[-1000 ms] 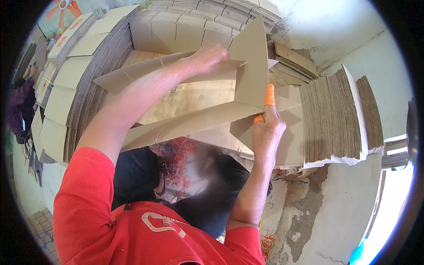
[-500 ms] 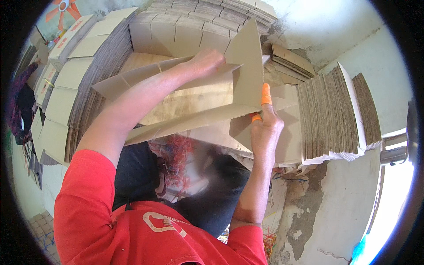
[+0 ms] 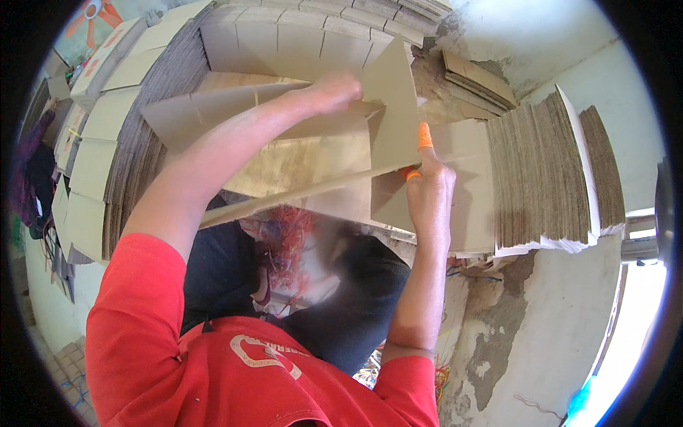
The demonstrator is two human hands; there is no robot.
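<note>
Two long brown cardboard strips, a far one (image 3: 192, 114) and a near one (image 3: 292, 193), stand on edge over the plywood work surface (image 3: 306, 162). A shorter upright cardboard panel (image 3: 395, 114) crosses them at their right ends. My left hand (image 3: 333, 92), slightly blurred, is closed on the far strip close to where it meets the panel; its fingertips are hidden. My right hand (image 3: 432, 183), wearing orange finger covers, pinches the near corner where the panel and near strip meet. Its forefinger lies up along the panel's right face.
Tall stacks of cardboard pieces stand at left (image 3: 135, 135), right (image 3: 533, 185) and back (image 3: 299, 18). A smaller cardboard pile (image 3: 480, 82) lies at back right. Red plastic scraps (image 3: 284, 238) lie below, between my legs. Another person's dark sleeve (image 3: 39, 156) shows at far left.
The panel and strips have shifted slightly left in view, and the near strip now looks thinner, seen more edge-on. Both hands keep their hold.
</note>
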